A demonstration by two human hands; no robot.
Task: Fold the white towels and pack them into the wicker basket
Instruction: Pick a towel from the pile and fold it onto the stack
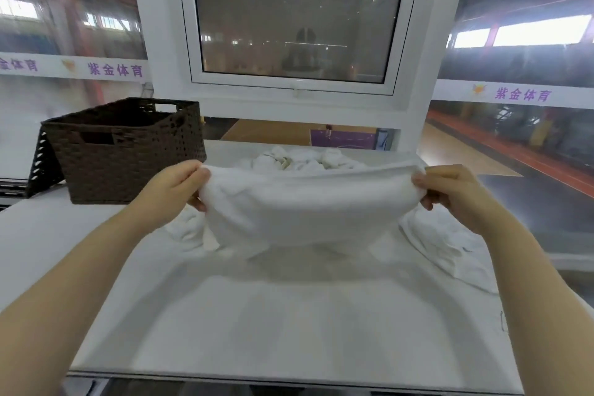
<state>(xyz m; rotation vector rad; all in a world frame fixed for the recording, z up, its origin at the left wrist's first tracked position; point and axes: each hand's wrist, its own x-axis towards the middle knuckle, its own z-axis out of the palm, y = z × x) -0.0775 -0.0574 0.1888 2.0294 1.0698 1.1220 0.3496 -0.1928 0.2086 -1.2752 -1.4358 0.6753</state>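
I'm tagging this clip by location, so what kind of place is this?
Probably a room overlooking an indoor sports hall: beyond the window lies a basketball court, with wall banners. The hands fold a towel at a white table.

The held towel point(305, 202) blocks most of the pile point(299, 159) behind it, so no idea how many are in there. Can't see inside the basket point(122, 151) from this angle. Both forearms run off the bottom edge, and the whole background's pretty blurry.
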